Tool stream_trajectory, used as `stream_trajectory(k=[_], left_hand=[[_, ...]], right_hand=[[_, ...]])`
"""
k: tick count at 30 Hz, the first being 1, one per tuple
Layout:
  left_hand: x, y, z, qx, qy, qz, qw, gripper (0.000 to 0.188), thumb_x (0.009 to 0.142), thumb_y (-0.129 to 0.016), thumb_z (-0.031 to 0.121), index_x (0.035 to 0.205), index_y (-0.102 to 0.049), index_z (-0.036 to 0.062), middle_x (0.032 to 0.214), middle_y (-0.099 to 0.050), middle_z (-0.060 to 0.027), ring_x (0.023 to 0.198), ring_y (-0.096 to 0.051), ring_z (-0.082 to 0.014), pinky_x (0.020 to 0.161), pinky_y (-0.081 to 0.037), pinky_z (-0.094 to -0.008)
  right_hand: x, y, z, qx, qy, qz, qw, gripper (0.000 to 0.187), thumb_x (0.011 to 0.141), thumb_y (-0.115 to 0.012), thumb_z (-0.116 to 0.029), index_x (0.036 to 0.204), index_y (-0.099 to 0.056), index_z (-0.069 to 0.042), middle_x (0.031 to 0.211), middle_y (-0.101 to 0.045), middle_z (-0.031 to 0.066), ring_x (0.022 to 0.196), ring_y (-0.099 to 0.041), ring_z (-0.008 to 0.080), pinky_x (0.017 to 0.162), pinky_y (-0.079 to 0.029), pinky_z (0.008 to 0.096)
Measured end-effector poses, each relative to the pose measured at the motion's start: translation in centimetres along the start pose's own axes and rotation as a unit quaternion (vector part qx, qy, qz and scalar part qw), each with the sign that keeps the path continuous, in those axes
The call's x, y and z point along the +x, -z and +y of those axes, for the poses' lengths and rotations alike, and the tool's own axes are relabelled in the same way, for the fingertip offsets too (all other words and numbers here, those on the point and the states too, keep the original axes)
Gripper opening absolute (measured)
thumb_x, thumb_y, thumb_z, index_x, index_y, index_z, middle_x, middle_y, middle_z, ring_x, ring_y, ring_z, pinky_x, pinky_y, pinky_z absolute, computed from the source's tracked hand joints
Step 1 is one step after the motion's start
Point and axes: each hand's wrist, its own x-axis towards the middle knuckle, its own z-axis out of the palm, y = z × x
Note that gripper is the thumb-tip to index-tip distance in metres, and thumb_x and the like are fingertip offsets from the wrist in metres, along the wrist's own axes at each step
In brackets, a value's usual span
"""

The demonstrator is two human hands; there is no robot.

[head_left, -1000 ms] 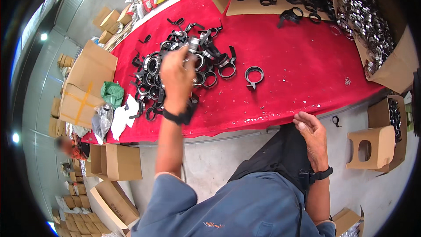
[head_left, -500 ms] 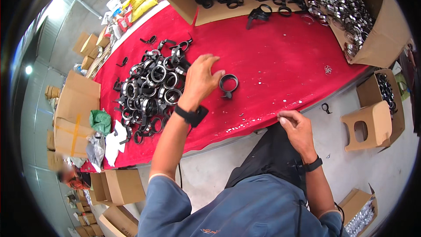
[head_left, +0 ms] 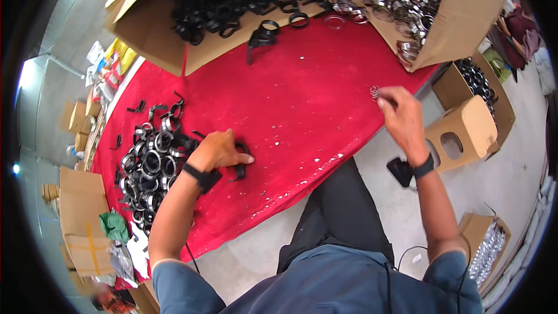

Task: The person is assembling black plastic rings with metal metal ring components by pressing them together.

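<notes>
My left hand [head_left: 216, 152] is over the red-covered table, its fingers and thumb closed around a black ring clamp [head_left: 239, 170] that lies on the cloth. Part of that clamp is hidden under the fingers. To its left spreads a heap of black clamps with silver inner rings [head_left: 152, 163]. My right hand [head_left: 402, 119] is at the table's right edge with its fingers curled into a pinch. Its fingertips are beside a little cluster of small silver wire rings [head_left: 375, 92]; whether anything is between them is hidden.
Across the far side stand an open carton [head_left: 200, 61] of black rings and another carton [head_left: 447, 29] of shiny metal rings. A few black rings [head_left: 264, 36] lie before them. On the floor at right is a box [head_left: 505, 90] of dark parts.
My left hand has come down onto the single ring clamp and closed on it. My right hand has moved forward from the near table edge to the small silver rings. The view has shifted rightward.
</notes>
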Motion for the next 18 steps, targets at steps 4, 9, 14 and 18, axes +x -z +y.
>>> stream_trajectory(k=[4, 9, 14, 18], left_hand=[[-1.6, -0.2, 0.9, -0.061, 0.013, 0.036, 0.997, 0.082, 0.08, -0.091, 0.054, 0.124, -0.063, -0.0093, 0.101, -0.076, -0.0304, 0.101, -0.074, -0.0485, 0.089, -0.059, -0.0505], [-6.2, -1.4, 2.1, -0.383, 0.01, 0.12, 0.916, 0.076, 0.087, -0.09, 0.025, 0.149, -0.055, -0.0023, 0.123, -0.074, -0.0229, 0.115, -0.074, -0.033, 0.102, -0.057, -0.0439], [-8.3, -3.5, 3.4, -0.735, -0.142, 0.077, 0.658, 0.089, 0.096, -0.084, 0.025, 0.168, -0.036, 0.0025, 0.154, -0.055, -0.0182, 0.143, -0.059, -0.0327, 0.117, -0.049, -0.0445], [-7.9, -4.9, 4.8, -0.85, -0.216, 0.071, 0.475, 0.101, 0.1, -0.08, 0.032, 0.173, -0.015, 0.0034, 0.169, -0.036, -0.0321, 0.151, -0.047, -0.0526, 0.116, -0.053, -0.0529]], right_hand=[[8.4, -1.7, 4.2, -0.13, 0.123, -0.03, 0.983, 0.022, 0.09, -0.075, -0.009, 0.109, -0.074, 0.001, 0.107, -0.075, 0.0223, 0.105, -0.07, 0.0456, 0.093, -0.056, 0.0533], [20.0, -9.2, 8.7, -0.198, 0.168, -0.145, 0.955, 0.032, 0.089, -0.071, -0.003, 0.121, -0.07, 0.004, 0.121, -0.072, 0.0252, 0.113, -0.069, 0.0459, 0.1, -0.055, 0.0536], [25.3, -15.2, 14.8, -0.256, 0.232, -0.187, 0.92, 0.043, 0.088, -0.076, -0.008, 0.129, -0.068, 0.002, 0.137, -0.067, 0.0281, 0.13, -0.064, 0.0454, 0.11, -0.054, 0.05], [23.6, -14.6, 12.0, -0.314, 0.165, -0.179, 0.918, 0.025, 0.092, -0.073, -0.012, 0.114, -0.069, -0.001, 0.111, -0.073, 0.0248, 0.108, -0.069, 0.0463, 0.093, -0.057, 0.0565]])
